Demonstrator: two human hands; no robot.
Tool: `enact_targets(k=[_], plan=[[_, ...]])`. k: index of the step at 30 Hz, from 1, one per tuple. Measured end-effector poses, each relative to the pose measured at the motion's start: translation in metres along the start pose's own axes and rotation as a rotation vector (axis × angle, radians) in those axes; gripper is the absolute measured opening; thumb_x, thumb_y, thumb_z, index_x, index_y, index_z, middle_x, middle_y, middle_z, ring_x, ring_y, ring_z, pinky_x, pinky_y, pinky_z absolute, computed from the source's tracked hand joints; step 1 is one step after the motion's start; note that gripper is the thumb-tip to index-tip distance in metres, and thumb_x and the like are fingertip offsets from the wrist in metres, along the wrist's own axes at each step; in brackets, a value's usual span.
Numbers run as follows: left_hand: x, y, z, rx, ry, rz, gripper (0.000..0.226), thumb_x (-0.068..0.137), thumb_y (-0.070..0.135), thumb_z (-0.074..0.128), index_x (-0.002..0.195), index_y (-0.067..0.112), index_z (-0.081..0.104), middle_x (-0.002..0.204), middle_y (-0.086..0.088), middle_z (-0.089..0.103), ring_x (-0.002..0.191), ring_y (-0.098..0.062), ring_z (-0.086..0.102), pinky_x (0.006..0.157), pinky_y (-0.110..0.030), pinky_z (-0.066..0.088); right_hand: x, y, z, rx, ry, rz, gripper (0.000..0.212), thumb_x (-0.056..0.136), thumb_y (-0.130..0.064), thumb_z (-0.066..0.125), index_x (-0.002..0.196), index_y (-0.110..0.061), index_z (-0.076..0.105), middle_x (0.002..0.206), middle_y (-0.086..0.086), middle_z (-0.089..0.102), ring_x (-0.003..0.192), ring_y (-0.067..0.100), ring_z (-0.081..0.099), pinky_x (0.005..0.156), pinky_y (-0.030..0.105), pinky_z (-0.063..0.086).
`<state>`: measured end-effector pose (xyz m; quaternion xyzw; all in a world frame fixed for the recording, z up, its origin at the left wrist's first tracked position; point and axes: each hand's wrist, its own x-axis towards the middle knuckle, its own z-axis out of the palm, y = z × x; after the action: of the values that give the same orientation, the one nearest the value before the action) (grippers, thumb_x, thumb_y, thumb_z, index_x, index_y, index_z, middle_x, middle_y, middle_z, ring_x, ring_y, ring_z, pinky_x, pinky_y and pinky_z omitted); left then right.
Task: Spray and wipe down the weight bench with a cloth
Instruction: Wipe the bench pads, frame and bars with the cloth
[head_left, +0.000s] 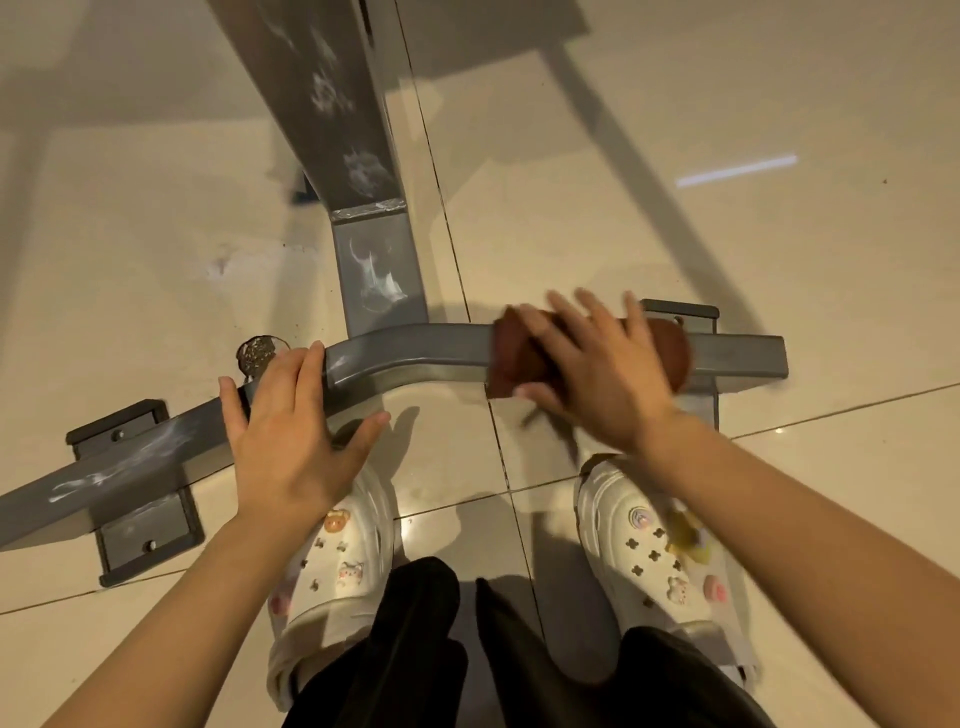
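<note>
The grey metal base bar (415, 351) of the weight bench runs across the floor in front of my feet, and its upright beam (332, 104) rises away from me with white foam spots on it. My right hand (597, 374) presses a dark red-brown cloth (511, 353) onto the right part of the bar, fingers spread flat over it and blurred. Left of the bar's middle, my left hand (291, 431) rests with straight fingers on top. White spray streaks lie on the bar's left end (130, 462).
Two dark bolted floor plates sit under the bar ends: a left plate (145, 535) and a right plate (685, 312). A small round object (257, 353) lies on the tiles behind my left hand. My white clogs (332, 561) stand close to the bar on beige tiles.
</note>
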<state>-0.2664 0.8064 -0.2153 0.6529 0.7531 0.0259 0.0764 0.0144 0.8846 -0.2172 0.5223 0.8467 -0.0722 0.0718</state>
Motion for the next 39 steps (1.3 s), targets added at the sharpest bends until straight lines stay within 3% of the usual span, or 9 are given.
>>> enact_targets(k=[2, 4, 9, 13, 19, 27, 33, 37, 39], plan=[[-0.001, 0.002, 0.0, -0.019, -0.016, -0.013, 0.091, 0.081, 0.072, 0.039, 0.144, 0.007, 0.037, 0.144, -0.013, 0.042, 0.137, -0.03, 0.036, 0.112, -0.063, 0.007, 0.026, -0.038, -0.007, 0.034, -0.061, -0.071, 0.08, 0.088, -0.075, 0.014, 0.155, -0.032, 0.008, 0.161, 0.005, 0.019, 0.147, 0.031, 0.017, 0.116, 0.062, 0.008], [-0.002, 0.006, -0.002, -0.061, -0.014, -0.039, 0.092, 0.081, 0.072, 0.037, 0.146, 0.008, 0.034, 0.149, -0.012, 0.037, 0.141, -0.028, 0.031, 0.113, -0.063, 0.005, 0.041, -0.052, -0.009, 0.064, -0.1, -0.145, 0.076, 0.092, -0.07, 0.02, 0.155, -0.032, 0.0, 0.163, 0.001, 0.008, 0.149, 0.027, 0.01, 0.117, 0.059, 0.009], [-0.003, 0.026, -0.009, -0.123, 0.004, 0.065, 0.071, 0.087, 0.053, 0.045, 0.145, 0.013, 0.039, 0.155, -0.007, 0.03, 0.145, -0.024, 0.024, 0.115, -0.054, -0.003, 0.024, -0.016, 0.005, -0.066, 0.076, -0.339, 0.061, 0.096, -0.042, 0.051, 0.151, -0.024, 0.031, 0.153, 0.009, 0.038, 0.128, 0.033, 0.048, 0.096, 0.051, 0.046], [0.007, 0.048, -0.011, -0.113, -0.038, 0.202, 0.059, 0.09, 0.047, 0.044, 0.14, 0.015, 0.048, 0.146, -0.006, 0.043, 0.137, -0.023, 0.038, 0.118, -0.045, -0.01, -0.003, 0.026, 0.013, -0.006, 0.167, -0.302, 0.051, 0.101, -0.044, 0.045, 0.148, -0.023, 0.041, 0.141, 0.012, 0.052, 0.124, 0.032, 0.054, 0.1, 0.05, 0.044], [0.029, 0.044, -0.002, -0.081, -0.03, 0.307, 0.055, 0.087, 0.042, 0.047, 0.133, 0.012, 0.055, 0.132, -0.006, 0.054, 0.126, -0.021, 0.045, 0.12, -0.046, 0.0, -0.038, 0.092, -0.004, 0.112, 0.023, -0.037, 0.063, 0.1, -0.057, 0.028, 0.139, -0.014, 0.052, 0.125, 0.01, 0.06, 0.112, 0.034, 0.057, 0.094, 0.044, 0.039], [0.042, 0.043, 0.001, -0.116, -0.033, 0.272, 0.047, 0.099, 0.05, 0.028, 0.127, 0.021, 0.052, 0.122, -0.001, 0.065, 0.117, -0.013, 0.049, 0.116, -0.038, 0.009, -0.012, 0.02, -0.003, 0.208, 0.166, 0.197, 0.044, 0.097, -0.044, 0.037, 0.122, -0.019, 0.063, 0.104, 0.003, 0.065, 0.1, 0.026, 0.059, 0.097, 0.052, 0.035], [0.054, 0.049, -0.009, -0.162, -0.012, 0.203, 0.041, 0.092, 0.042, 0.042, 0.117, 0.02, 0.066, 0.105, 0.004, 0.07, 0.102, -0.01, 0.052, 0.111, -0.044, 0.017, 0.049, -0.04, -0.015, 0.266, -0.005, 0.09, 0.048, 0.093, -0.052, 0.034, 0.092, -0.018, 0.067, 0.081, 0.004, 0.066, 0.07, 0.027, 0.062, 0.07, 0.038, 0.049], [0.058, 0.05, -0.009, -0.157, -0.021, 0.209, 0.042, 0.093, 0.044, 0.041, 0.111, 0.019, 0.07, 0.101, 0.004, 0.07, 0.096, -0.014, 0.053, 0.108, -0.034, 0.023, 0.062, -0.056, -0.017, 0.328, -0.03, -0.025, 0.046, 0.091, -0.049, 0.034, 0.101, -0.018, 0.067, 0.087, 0.002, 0.068, 0.074, 0.024, 0.063, 0.07, 0.037, 0.051], [0.058, 0.049, -0.009, -0.121, 0.0, 0.24, 0.041, 0.091, 0.043, 0.044, 0.109, 0.017, 0.071, 0.099, 0.002, 0.07, 0.094, -0.015, 0.052, 0.103, -0.038, 0.028, 0.05, -0.04, -0.014, 0.326, 0.022, -0.051, 0.047, 0.093, -0.049, 0.037, 0.114, -0.018, 0.065, 0.096, 0.003, 0.068, 0.083, 0.026, 0.063, 0.08, 0.041, 0.051]])
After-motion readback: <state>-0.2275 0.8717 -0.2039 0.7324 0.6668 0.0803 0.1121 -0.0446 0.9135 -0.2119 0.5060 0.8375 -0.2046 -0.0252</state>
